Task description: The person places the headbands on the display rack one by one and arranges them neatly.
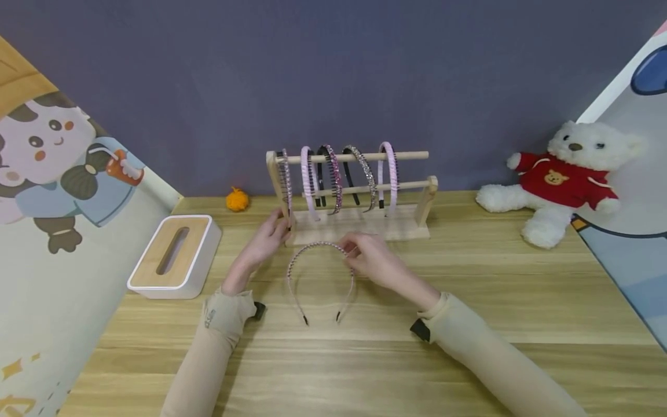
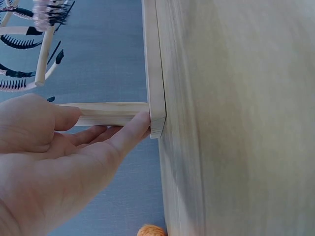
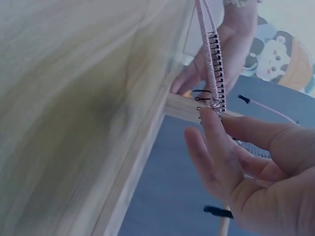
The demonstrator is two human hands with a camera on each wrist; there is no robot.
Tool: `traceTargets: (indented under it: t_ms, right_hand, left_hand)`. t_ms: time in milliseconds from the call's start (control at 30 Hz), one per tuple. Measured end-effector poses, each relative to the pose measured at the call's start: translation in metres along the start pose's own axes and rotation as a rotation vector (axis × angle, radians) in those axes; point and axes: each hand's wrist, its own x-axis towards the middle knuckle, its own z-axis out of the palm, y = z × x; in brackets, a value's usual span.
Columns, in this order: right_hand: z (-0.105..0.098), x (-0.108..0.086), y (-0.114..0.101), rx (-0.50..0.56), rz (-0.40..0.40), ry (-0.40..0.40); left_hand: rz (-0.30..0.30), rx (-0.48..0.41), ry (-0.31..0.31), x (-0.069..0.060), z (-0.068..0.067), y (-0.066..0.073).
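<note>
My right hand (image 1: 376, 259) pinches a slim pink headband (image 1: 315, 244) by its upper right side, between thumb and fingers. The headband's arch points toward the rack, and its two dark-tipped ends point toward me. In the right wrist view, small teeth show along the inside of the headband (image 3: 216, 69). My left hand (image 1: 267, 238) grips the left upright (image 2: 113, 114) of a wooden headband rack (image 1: 359, 229) near its base, thumb on one side and fingers on the other. Several pink, dark and sparkly headbands (image 1: 336, 179) hang on the rack's bars.
A white tissue box (image 1: 200, 272) with a wood lid stands to the left on the wooden table (image 1: 333, 370). Behind it sits a small orange ball (image 1: 237, 200). At the right back, a white teddy bear (image 1: 554, 182) in a red sweater leans by the wall.
</note>
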Motion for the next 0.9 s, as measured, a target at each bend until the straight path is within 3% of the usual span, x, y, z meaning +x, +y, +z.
traceTargets:
  t_ms: [333,667,900]
  right_hand:
    - [-0.029,-0.022,0.002,0.065,-0.023,0.046]
    - [-0.063,-0.056,0.001,0.061,-0.034,0.128]
    - [-0.084,-0.078,0.004,0.0,-0.038,0.182]
  left_hand:
    - [0.008,0.023,0.007,0.0,-0.001,0.001]
    - [-0.004,0.037,-0.006,0.001,0.0,0.0]
    - [-0.002,0.008,-0.013,0.001,0.0,0.001]
